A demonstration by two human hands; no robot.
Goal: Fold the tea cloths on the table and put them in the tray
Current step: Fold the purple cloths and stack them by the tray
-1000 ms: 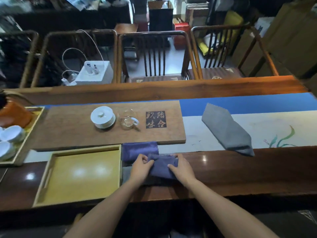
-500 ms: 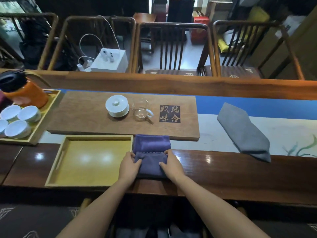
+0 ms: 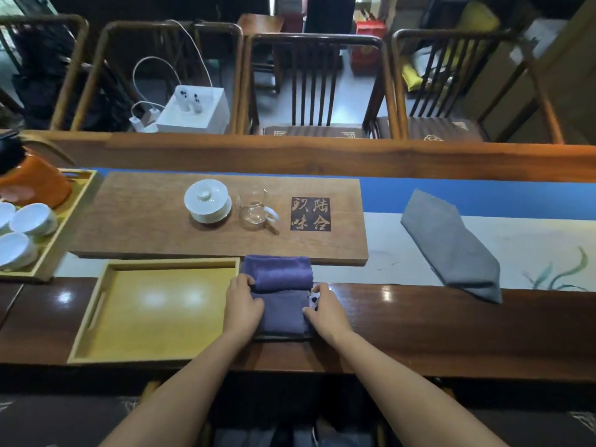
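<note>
**Both hands press the sides of a purple tea cloth beside the tray**

Fingers (image 3: 246, 280) of the left hand (image 3: 242, 304) curl over the left edge of the purple tea cloth (image 3: 279, 295), gripping it where the upper fold meets the lower layer. Those of the right hand (image 3: 325, 309) pinch the cloth's right edge, thumb low and the other fingers bent over the top. The cloth lies partly folded on the dark, glossy wooden surface (image 3: 419, 324); its far part sits as a thicker roll against the near edge of the long tea board (image 3: 154, 217), and its near part lies flat between the two hands.

Just to the left of the cloth, almost touching it, sits the yellow wooden tray (image 3: 96, 317), with nothing in it. A grey tea cloth (image 3: 451, 246) lies well apart to the right, on the painted table runner (image 3: 522, 240), loosely folded into a long slanted shape whose near corner reaches onto the dark wood.

On the tea board stand a white lidded gaiwan (image 3: 208, 201) and, just beside it, a glass pitcher (image 3: 254, 206). At far left a second tray (image 3: 51, 250) holds white cups (image 3: 32, 219) and an orange pot (image 3: 35, 183).
</note>
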